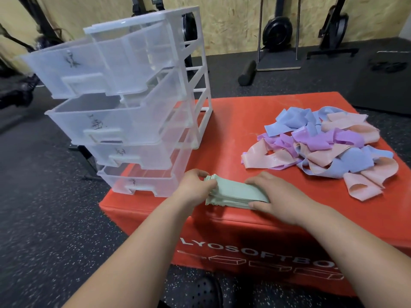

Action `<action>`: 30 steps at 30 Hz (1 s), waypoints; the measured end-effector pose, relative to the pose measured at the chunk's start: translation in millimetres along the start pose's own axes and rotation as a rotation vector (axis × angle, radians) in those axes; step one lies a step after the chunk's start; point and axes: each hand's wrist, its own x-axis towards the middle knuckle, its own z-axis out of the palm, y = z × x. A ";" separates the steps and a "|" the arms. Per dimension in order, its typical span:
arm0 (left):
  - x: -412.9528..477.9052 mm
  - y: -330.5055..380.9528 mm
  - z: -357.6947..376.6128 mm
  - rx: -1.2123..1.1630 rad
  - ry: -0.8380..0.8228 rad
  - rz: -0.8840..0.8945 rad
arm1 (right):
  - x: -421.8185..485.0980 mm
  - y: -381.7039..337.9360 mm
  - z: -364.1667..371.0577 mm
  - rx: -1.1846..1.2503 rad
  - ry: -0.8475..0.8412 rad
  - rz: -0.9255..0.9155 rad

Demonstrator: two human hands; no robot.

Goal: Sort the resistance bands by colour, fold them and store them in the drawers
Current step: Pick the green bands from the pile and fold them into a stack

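Observation:
A folded stack of pale green bands [233,193] lies near the front edge of the red soft box [222,130]. My left hand [195,185] grips the stack's left end, fingers curled over it. My right hand [271,196] holds the right end, thumb at the front edge and fingers over the top. To the right lies a loose heap of blue, purple and pink bands [329,150]. A clear plastic drawer unit [142,107] stands on the box's left side with all its drawers pulled out; they look empty.
The drawers jut out over the box's left edge above dark speckled floor [44,207]. A black foam roller [246,73], a metal stand [278,61] and weight plates stand at the back by a chipboard wall. A black shoe [200,292] shows below.

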 end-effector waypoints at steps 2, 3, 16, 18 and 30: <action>-0.1 -3.4 -1.0 0.048 0.005 0.027 | 1.3 -2.0 2.4 -0.032 -0.013 0.001; 0.0 -4.7 -1.3 0.093 0.008 0.048 | 1.7 -2.9 3.0 -0.035 -0.017 0.002; 1.3 -20.1 -2.7 0.925 0.094 0.382 | 4.9 -11.3 18.2 -0.309 -0.006 -0.009; 1.8 -20.3 -1.0 0.933 0.116 0.597 | 4.5 -10.8 18.8 -0.318 -0.006 -0.002; 8.0 -24.2 1.6 0.937 -0.137 0.877 | -0.1 -15.6 13.7 -0.360 -0.036 0.049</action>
